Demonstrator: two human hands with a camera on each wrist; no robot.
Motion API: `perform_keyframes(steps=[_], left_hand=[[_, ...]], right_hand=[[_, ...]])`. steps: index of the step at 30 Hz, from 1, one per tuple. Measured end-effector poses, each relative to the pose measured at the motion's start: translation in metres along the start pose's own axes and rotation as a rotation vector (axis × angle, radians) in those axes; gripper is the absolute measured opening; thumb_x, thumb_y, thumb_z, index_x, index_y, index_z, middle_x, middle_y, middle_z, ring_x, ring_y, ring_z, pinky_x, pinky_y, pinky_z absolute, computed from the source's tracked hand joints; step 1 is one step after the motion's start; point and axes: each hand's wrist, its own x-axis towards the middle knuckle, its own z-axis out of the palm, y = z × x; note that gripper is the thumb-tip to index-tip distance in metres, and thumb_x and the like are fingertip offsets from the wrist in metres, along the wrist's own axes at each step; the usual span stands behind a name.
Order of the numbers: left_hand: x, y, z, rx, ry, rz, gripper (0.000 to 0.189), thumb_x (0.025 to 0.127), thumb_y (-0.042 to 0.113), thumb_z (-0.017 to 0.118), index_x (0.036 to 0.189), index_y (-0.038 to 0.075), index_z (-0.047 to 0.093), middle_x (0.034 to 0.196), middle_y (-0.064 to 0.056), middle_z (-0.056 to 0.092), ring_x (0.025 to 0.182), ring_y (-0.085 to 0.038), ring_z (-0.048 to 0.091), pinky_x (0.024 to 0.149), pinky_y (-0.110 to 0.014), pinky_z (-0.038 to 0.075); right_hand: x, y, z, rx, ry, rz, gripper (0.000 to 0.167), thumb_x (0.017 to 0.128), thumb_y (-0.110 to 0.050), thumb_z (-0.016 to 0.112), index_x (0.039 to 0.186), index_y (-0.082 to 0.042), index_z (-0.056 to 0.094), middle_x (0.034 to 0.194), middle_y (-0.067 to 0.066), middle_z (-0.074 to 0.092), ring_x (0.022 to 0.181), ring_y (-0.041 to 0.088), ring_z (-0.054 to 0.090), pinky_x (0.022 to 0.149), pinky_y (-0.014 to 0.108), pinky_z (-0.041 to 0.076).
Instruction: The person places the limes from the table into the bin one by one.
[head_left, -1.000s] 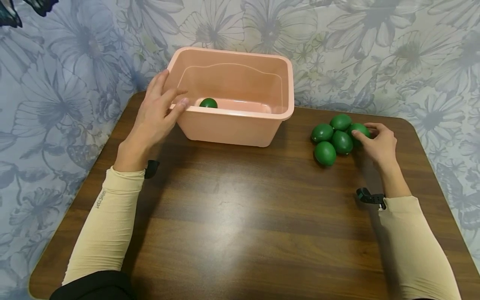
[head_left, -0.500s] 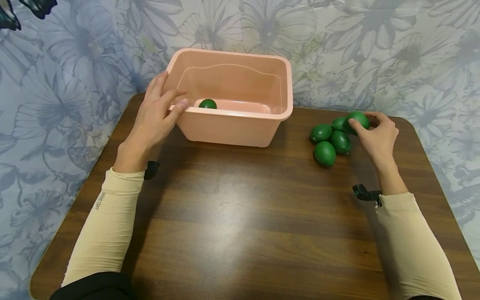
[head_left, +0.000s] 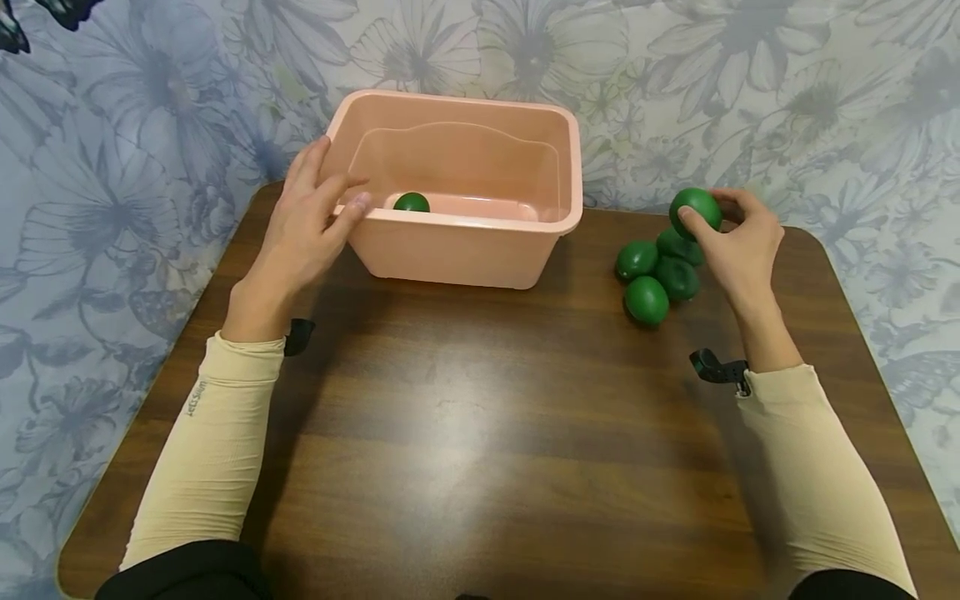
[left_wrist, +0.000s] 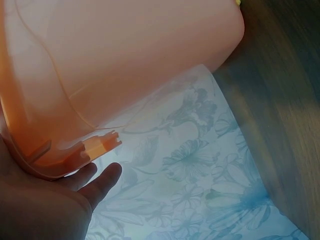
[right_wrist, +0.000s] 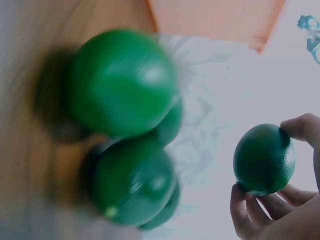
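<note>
In the head view my right hand (head_left: 742, 242) holds a dark green lime (head_left: 696, 210) between thumb and fingers, raised over the back of a small lime cluster. The right wrist view shows this lime (right_wrist: 264, 160) pinched at its sides. Several other limes, including a front one (head_left: 647, 301), lie together on the table below. My left hand (head_left: 303, 221) rests on the left front corner of a peach plastic bin (head_left: 457, 250), fingers spread over its rim. In the left wrist view, two straight fingers (left_wrist: 102, 185) reach past the rim. One lime (head_left: 412, 202) sits inside the bin.
The brown wooden table (head_left: 450, 433) has rounded corners and backs onto a wall with floral paper (head_left: 675, 83). The bin stands at the table's back edge, left of the lime cluster. Dark straps (head_left: 716, 367) circle both wrists.
My right hand has lifted a lime off the right side of the cluster and moved it up and slightly left. The left hand has stayed on the bin.
</note>
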Motion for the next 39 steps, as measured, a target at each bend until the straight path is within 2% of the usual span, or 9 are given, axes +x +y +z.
perform_keyframes(steps=[1,9,15,18,25,29,39], left_hand=[[0.0,0.0,0.0,0.0,0.0,0.0,0.058,0.107,0.054,0.049,0.135,0.007,0.07,0.173,-0.017,0.025,0.163,-0.028,0.015,0.128,-0.059,0.02],[0.003,-0.001,-0.002,0.004,0.006,0.006,0.056,0.108,0.052,0.05,0.135,0.007,0.069,0.173,-0.017,0.025,0.163,-0.028,0.015,0.128,-0.059,0.021],[0.001,-0.002,-0.002,0.006,0.011,-0.004,0.055,0.107,0.052,0.05,0.135,0.007,0.07,0.173,-0.017,0.025,0.163,-0.027,0.014,0.128,-0.06,0.02],[0.001,-0.001,-0.002,0.006,0.014,-0.002,0.056,0.107,0.052,0.05,0.134,0.007,0.07,0.173,-0.017,0.025,0.163,-0.028,0.014,0.128,-0.06,0.02],[0.002,-0.001,-0.001,0.008,0.016,0.001,0.059,0.107,0.054,0.05,0.134,0.006,0.07,0.173,-0.017,0.026,0.163,-0.028,0.014,0.128,-0.06,0.019],[0.002,-0.001,0.001,0.006,0.014,0.006,0.058,0.107,0.053,0.05,0.134,0.006,0.07,0.173,-0.018,0.026,0.163,-0.029,0.015,0.128,-0.06,0.019],[0.0,0.001,0.005,0.001,0.0,0.002,0.056,0.107,0.052,0.05,0.134,0.007,0.07,0.173,-0.018,0.025,0.163,-0.03,0.014,0.128,-0.06,0.018]], right_hand=[[0.001,-0.005,0.002,0.014,0.005,-0.014,0.047,0.091,-0.04,0.08,0.128,-0.012,0.074,0.1,-0.022,0.064,0.09,-0.007,0.061,0.08,0.017,0.047],[0.012,-0.05,0.018,0.099,0.004,-0.109,0.042,0.09,-0.03,0.081,0.125,-0.007,0.074,0.1,-0.018,0.066,0.093,-0.002,0.062,0.077,0.017,0.047],[0.009,-0.092,0.026,0.163,-0.031,-0.148,0.041,0.09,-0.028,0.08,0.124,-0.006,0.075,0.1,-0.015,0.068,0.093,0.001,0.064,0.077,0.018,0.05],[0.007,-0.112,0.03,0.178,-0.038,-0.179,0.04,0.09,-0.026,0.08,0.123,-0.004,0.075,0.102,-0.007,0.072,0.093,0.002,0.065,0.077,0.017,0.051],[0.001,-0.147,0.041,0.2,-0.1,-0.204,0.042,0.091,-0.021,0.078,0.127,0.0,0.071,0.12,0.013,0.074,0.1,0.007,0.067,0.082,0.016,0.054],[-0.002,-0.156,0.048,0.211,-0.128,-0.22,0.042,0.091,-0.018,0.078,0.127,0.002,0.07,0.12,0.016,0.073,0.101,0.01,0.068,0.083,0.017,0.056],[0.012,-0.137,0.08,0.177,-0.21,-0.266,0.046,0.088,-0.028,0.084,0.127,-0.006,0.072,0.118,0.009,0.076,0.104,0.014,0.07,0.083,0.021,0.058]])
